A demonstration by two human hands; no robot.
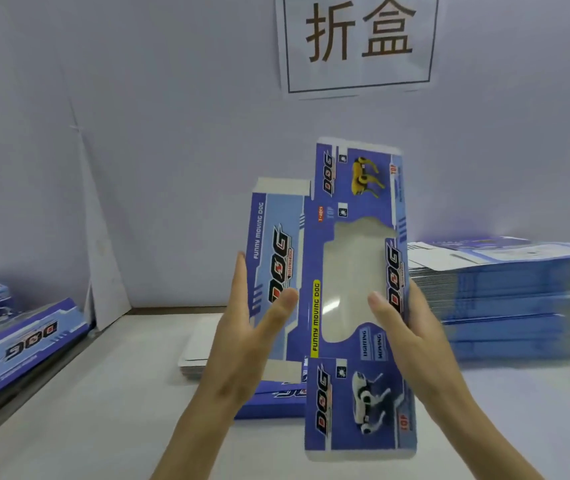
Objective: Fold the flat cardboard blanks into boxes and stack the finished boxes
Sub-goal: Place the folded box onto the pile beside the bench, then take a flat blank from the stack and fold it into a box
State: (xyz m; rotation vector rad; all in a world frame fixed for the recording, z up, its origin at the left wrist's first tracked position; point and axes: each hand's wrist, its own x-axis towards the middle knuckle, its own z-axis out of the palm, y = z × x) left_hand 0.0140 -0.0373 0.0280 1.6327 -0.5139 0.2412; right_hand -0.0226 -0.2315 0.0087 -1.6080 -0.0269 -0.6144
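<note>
In the middle of the frame, held upright above the worktop: a blue printed cardboard blank, unfolded, clear window facing the camera. Pinched at its left side panel by the left hand, thumb on the print, fingers straight behind the edge. Pinched likewise at its right edge by the right hand, thumb on the window film, fingers behind the card. Beneath it, flat on the worktop, a few more blue blanks beside white sheets. At the right of the frame, a tall stack of flat blanks. At the lower left, folded boxes, lying tilted. At the top, on the wall, a paper sign.
</note>
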